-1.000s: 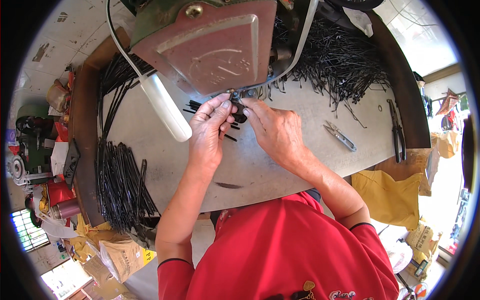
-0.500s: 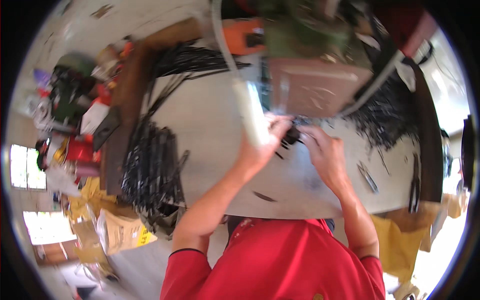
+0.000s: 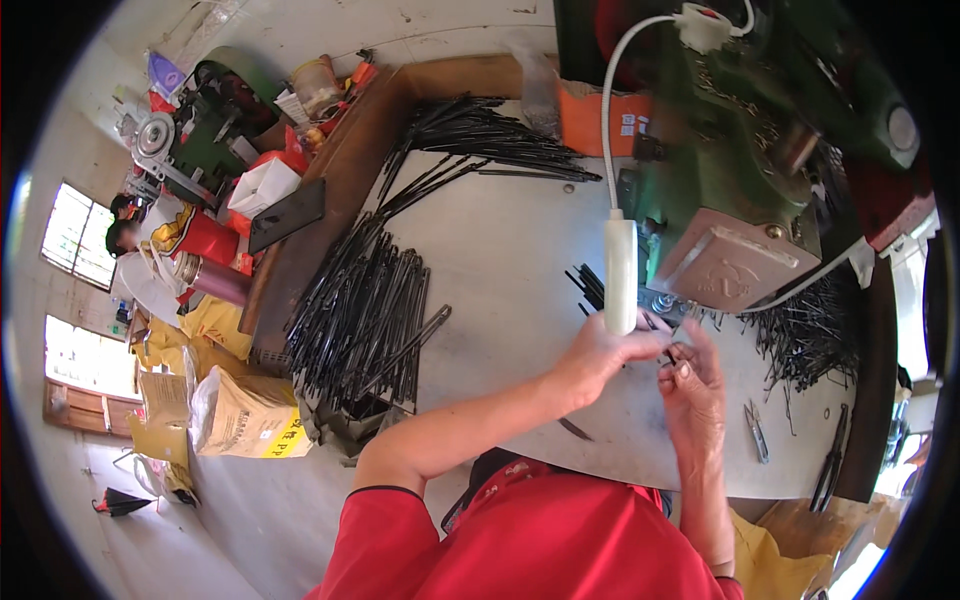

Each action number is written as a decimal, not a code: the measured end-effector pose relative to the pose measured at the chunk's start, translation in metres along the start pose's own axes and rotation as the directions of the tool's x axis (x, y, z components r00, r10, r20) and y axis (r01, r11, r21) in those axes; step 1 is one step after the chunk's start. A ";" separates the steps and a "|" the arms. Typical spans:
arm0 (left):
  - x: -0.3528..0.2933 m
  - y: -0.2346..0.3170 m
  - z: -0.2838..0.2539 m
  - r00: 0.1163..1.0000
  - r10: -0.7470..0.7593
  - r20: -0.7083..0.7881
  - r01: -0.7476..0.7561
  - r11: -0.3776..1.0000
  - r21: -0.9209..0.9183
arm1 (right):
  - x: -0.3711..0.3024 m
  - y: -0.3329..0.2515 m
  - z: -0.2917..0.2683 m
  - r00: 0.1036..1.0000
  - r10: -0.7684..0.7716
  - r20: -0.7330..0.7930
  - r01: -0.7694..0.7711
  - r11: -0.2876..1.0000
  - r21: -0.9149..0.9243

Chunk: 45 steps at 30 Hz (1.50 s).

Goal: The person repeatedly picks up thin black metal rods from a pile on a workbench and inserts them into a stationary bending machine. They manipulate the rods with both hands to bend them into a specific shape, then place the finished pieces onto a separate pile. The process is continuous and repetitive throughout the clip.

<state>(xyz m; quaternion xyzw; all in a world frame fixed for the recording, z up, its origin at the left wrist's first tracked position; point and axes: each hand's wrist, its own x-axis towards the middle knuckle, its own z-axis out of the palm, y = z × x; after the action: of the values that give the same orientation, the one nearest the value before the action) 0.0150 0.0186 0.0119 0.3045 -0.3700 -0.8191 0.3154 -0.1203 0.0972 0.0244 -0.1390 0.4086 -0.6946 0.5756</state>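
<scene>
My left hand (image 3: pixel 598 362) is closed round a small bundle of thin black rods (image 3: pixel 592 287), whose ends stick out past the fingers on the far left side. A white tube lamp (image 3: pixel 620 270) hangs in front of it and hides part of the grip. Close by on the right, my right hand (image 3: pixel 697 395) has thumb and fingers drawn together at a dark tip. Its fingers are partly blurred, so what they pinch is unclear. Both hands are just below the front of a green machine (image 3: pixel 735 265) with a pinkish plate.
A big stack of black rods (image 3: pixel 360 320) lies left, more rods (image 3: pixel 490 135) at the back. A tangled black heap (image 3: pixel 805 335) is at the right. Snips (image 3: pixel 756 432) and long-handled pliers (image 3: pixel 830 460) lie near the right edge. An orange box (image 3: pixel 595 122) stands behind.
The view has swung, so the table and machine appear shifted right and lower. My right hand has turned, its fingers now raised and pinched beside the left, which keeps the rods.
</scene>
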 end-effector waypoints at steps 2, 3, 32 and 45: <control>-0.005 -0.002 0.002 0.992 0.022 0.125 -0.041 0.987 0.154 | 0.002 0.014 -0.029 0.994 0.105 -0.012 -0.101 0.980 0.173; -0.008 0.007 -0.005 0.986 0.113 0.122 -0.158 0.859 0.487 | 0.002 0.016 -0.037 0.991 0.131 -0.019 -0.125 0.973 0.195; 0.046 0.172 -0.348 0.948 0.307 0.084 0.281 -0.930 0.235 | -0.051 -0.073 -0.072 0.811 -0.357 0.463 0.286 -0.449 -0.847; 0.040 0.162 -0.336 0.830 0.556 -0.051 0.507 -0.714 0.483 | -0.027 -0.022 -0.096 0.755 -0.350 0.554 0.432 -0.370 -0.822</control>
<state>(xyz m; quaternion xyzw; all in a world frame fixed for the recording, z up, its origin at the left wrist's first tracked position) 0.2836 -0.2361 -0.0509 0.5837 -0.7725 0.2435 -0.0573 -0.1912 0.1607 -0.0119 -0.6714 0.6862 -0.2797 -0.0128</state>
